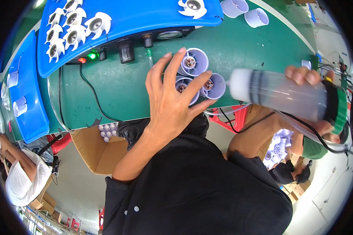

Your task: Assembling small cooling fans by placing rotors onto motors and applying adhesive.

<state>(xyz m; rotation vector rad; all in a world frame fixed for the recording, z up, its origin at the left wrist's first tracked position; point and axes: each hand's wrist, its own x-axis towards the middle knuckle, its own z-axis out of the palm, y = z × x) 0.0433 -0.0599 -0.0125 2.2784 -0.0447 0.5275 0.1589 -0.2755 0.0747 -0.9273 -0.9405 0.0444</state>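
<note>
My left hand (169, 105) is spread over three pale lilac plastic cylindrical housings standing close together on the green table. Its fingertips reach the rim of the far housing (200, 58) and the edge of the right housing (219, 92); the near left housing (180, 82) is partly hidden beneath the fingers. Inside the housings show copper-coloured motor windings. On the right, my right hand (303, 75) is closed round a large translucent dispensing syringe (278, 94) with a green-and-black cap. The syringe lies nearly level, its narrow tip pointing left, close to the right housing.
A blue tray (145, 19) holding several white fan impellers (99, 25) rests on a black control box with knobs and lit lamps. Two more housings (256, 18) stand at the far right. Cardboard boxes (102, 149) are below the table edge. Other people sit at both sides.
</note>
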